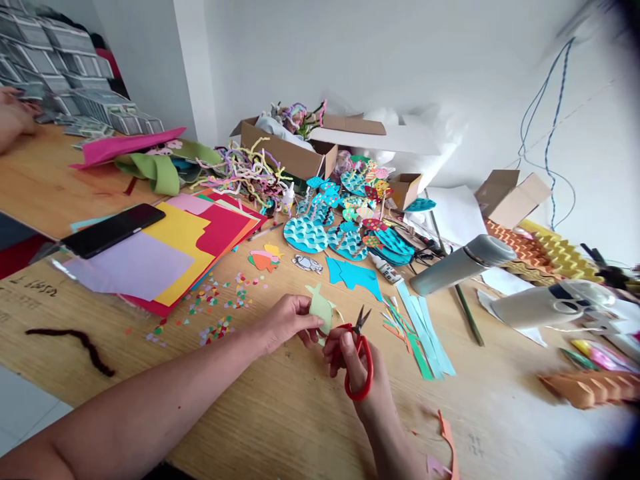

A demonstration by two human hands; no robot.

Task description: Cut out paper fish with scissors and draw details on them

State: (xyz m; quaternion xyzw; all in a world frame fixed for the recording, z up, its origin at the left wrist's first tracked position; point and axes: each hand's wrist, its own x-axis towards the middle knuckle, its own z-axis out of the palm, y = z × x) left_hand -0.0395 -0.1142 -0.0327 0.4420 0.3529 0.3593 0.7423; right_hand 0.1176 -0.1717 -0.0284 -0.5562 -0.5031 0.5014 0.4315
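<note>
Between the thumb and fingers of my left hand is a pale green fish-shaped paper cutout. My right hand is closed round the red handles of a pair of scissors. The scissor blades point up and away, slightly parted, just right of the cutout. A thin pale strip curls between the cutout and the scissors; I cannot tell what it is joined to. Beyond my hands lie orange and yellow paper fish, a small drawn figure cutout and blue paper pieces.
Coloured paper sheets with a black phone lie at left, near scattered paper confetti. Blue wavy decorations stand at the back. Paper strips, a grey bottle and a white bottle occupy the right. Another person's hand shows far left.
</note>
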